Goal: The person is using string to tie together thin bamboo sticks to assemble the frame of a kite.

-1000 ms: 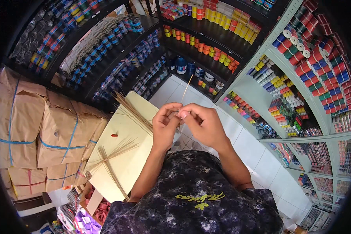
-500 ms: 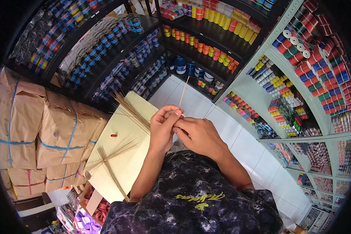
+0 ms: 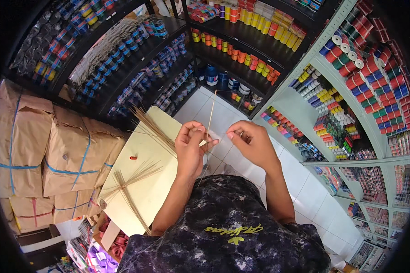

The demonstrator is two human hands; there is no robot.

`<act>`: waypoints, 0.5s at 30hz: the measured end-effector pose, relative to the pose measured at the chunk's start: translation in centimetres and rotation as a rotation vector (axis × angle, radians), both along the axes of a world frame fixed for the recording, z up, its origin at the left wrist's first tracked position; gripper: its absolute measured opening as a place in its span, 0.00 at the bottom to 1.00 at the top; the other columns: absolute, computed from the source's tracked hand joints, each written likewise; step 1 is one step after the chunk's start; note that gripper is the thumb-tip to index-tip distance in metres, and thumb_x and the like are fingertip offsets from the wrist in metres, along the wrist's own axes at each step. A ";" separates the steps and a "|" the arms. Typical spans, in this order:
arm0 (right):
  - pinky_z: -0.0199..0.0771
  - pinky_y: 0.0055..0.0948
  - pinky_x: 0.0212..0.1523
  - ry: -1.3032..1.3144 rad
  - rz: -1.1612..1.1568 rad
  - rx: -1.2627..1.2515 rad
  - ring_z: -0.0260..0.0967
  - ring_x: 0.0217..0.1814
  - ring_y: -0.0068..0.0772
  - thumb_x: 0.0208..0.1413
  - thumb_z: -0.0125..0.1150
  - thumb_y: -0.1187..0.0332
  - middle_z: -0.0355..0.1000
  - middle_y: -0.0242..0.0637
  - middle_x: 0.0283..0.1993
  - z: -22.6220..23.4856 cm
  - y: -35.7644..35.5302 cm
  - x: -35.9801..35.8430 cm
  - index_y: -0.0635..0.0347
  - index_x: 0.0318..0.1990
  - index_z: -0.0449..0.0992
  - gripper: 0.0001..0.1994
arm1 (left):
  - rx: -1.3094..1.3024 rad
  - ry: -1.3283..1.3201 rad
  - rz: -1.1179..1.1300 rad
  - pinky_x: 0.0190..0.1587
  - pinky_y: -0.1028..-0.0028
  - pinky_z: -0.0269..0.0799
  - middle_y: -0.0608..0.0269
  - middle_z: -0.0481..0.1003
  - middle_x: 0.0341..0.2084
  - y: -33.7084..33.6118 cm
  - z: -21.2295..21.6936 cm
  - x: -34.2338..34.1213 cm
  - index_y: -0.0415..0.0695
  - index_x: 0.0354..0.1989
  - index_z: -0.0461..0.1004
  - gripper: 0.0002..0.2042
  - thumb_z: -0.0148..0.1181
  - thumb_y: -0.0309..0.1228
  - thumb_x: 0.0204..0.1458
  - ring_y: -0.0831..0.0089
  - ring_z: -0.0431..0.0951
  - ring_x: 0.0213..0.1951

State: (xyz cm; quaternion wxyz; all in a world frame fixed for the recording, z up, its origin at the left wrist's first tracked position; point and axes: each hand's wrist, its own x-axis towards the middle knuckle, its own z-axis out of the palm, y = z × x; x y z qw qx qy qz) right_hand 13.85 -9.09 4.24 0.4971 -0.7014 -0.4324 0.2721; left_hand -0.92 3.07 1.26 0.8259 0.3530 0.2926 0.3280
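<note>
A thin, light-brown stick [image 3: 212, 111] rises almost upright from my left hand [image 3: 190, 148], pinched between thumb and fingers. Its lower end passes down past the fingers. To the right of the stick, my right hand [image 3: 256, 144] is curled, with thumb and index fingertip pressed together. What that pinch holds, if anything, is too fine to make out. Left of my hands stands a pale yellow table [image 3: 143, 200]. On it lie a bundle of thin sticks [image 3: 154, 129], a looser crossed pile of sticks [image 3: 123, 184] and a small red object [image 3: 133, 158].
Large brown paper parcels [image 3: 70, 145] tied with blue cord are stacked at the left. Black shelves [image 3: 237, 36] with colourful spools stand behind, and a pale green rack [image 3: 360, 82] with more spools lines the right. White floor tiles [image 3: 289, 182] show between.
My right hand has come away from the left and moved right, its fingers still pinched. The stick stays in my left hand, now standing a little more upright.
</note>
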 end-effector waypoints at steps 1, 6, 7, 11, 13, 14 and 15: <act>0.70 0.24 0.27 0.011 -0.033 0.008 0.70 0.26 0.22 0.58 0.63 0.71 0.74 0.35 0.30 -0.3 0.0 0.3 0.63 0.40 0.79 0.06 | 0.016 0.008 0.000 0.40 0.66 0.82 0.66 0.73 0.32 -0.1 0.1 0.1 0.43 0.43 0.69 0.04 0.56 0.26 0.63 0.76 0.77 0.33; 0.69 0.22 0.27 -0.011 -0.095 0.075 0.68 0.26 0.19 0.57 0.65 0.72 0.74 0.33 0.31 -1.0 0.6 0.7 0.62 0.38 0.80 0.05 | 0.041 0.008 -0.050 0.40 0.67 0.82 0.66 0.74 0.32 -0.4 0.4 0.4 0.41 0.45 0.72 0.05 0.54 0.25 0.64 0.77 0.76 0.34; 0.62 0.19 0.25 -0.007 -0.110 0.106 0.63 0.25 0.14 0.57 0.66 0.73 0.71 0.29 0.30 -1.0 0.9 0.6 0.62 0.38 0.80 0.04 | 0.042 0.031 -0.080 0.40 0.67 0.82 0.66 0.74 0.32 -0.4 0.4 0.4 0.40 0.46 0.74 0.06 0.53 0.25 0.64 0.77 0.76 0.34; 0.55 0.17 0.23 0.020 -0.133 0.164 0.57 0.24 0.09 0.56 0.67 0.74 0.68 0.24 0.29 -0.9 1.5 0.0 0.61 0.39 0.81 0.04 | 0.042 0.054 -0.134 0.42 0.66 0.83 0.67 0.74 0.33 -0.2 0.4 0.6 0.38 0.46 0.77 0.08 0.53 0.25 0.64 0.78 0.75 0.33; 0.58 0.18 0.23 -0.002 -0.132 0.176 0.60 0.23 0.12 0.56 0.66 0.73 0.69 0.27 0.29 -0.8 1.8 -0.2 0.61 0.39 0.82 0.04 | 0.008 0.051 -0.178 0.42 0.66 0.83 0.66 0.74 0.34 -0.2 0.3 0.7 0.37 0.46 0.77 0.09 0.53 0.27 0.65 0.78 0.75 0.33; 0.62 0.20 0.23 -0.025 -0.132 0.188 0.62 0.21 0.15 0.56 0.65 0.72 0.69 0.30 0.29 -0.9 1.9 -0.2 0.60 0.39 0.82 0.05 | 0.008 0.052 -0.177 0.42 0.66 0.83 0.66 0.74 0.34 -0.2 0.3 0.8 0.37 0.46 0.77 0.09 0.53 0.27 0.65 0.78 0.75 0.33; 0.62 0.20 0.23 -0.025 -0.132 0.188 0.62 0.21 0.15 0.56 0.65 0.72 0.69 0.30 0.29 -0.9 2.0 -0.2 0.60 0.39 0.82 0.05 | -0.020 0.034 -0.197 0.42 0.66 0.83 0.65 0.74 0.33 -0.2 0.4 0.8 0.36 0.45 0.77 0.09 0.54 0.27 0.64 0.78 0.75 0.33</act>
